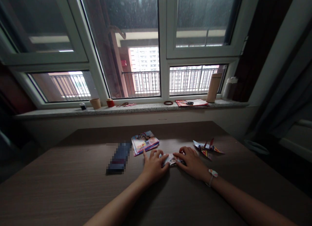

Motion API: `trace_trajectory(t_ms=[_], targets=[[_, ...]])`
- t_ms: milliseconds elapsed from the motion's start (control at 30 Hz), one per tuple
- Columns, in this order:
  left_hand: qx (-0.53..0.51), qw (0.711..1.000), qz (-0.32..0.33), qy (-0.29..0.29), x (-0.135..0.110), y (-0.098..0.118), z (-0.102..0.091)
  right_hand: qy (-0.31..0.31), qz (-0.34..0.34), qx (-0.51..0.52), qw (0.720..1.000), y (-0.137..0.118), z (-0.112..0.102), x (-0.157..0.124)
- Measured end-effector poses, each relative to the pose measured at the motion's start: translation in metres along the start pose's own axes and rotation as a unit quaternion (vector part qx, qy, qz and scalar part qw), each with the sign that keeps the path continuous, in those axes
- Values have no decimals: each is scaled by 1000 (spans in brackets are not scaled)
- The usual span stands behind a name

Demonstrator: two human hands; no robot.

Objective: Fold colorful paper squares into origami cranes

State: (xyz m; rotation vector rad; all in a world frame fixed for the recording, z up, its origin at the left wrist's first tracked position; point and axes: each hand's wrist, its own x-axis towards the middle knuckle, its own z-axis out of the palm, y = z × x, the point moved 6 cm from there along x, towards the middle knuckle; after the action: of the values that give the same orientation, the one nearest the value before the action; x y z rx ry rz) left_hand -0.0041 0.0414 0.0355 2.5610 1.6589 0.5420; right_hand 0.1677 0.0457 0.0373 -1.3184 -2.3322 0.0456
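A small folded piece of printed paper (172, 159) lies on the table between my two hands. My left hand (154, 164) grips its left side, the thumb and bent fingers on the paper and the index finger reaching toward a paper stack. On the right side my right hand (191, 161) presses it with thumb and fingertips, hiding part of it. Just beyond my left hand is the stack of colourful printed sheets (145, 142). Folded paper pieces (207, 148) with pointed tips stand to the right of my right hand.
Left of the stack lies a dark, pixelated flat object (119, 158) on the brown table (60, 174). Along the windowsill (146, 108) are a paper cup (95, 103), a red spool (110, 103), scissors (189, 103) on red-edged paper, a tan bottle (214, 87) and a clear bottle (229, 88).
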Motion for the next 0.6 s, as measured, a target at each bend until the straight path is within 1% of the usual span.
trace_trajectory(t_ms=[300,600], targets=[[10,1000,-24,11,0,-4,0,-4,18,8,1000,2,3,1],[24,999,-22,23,-1,-5,1,4,34,20,999,2,5,0]])
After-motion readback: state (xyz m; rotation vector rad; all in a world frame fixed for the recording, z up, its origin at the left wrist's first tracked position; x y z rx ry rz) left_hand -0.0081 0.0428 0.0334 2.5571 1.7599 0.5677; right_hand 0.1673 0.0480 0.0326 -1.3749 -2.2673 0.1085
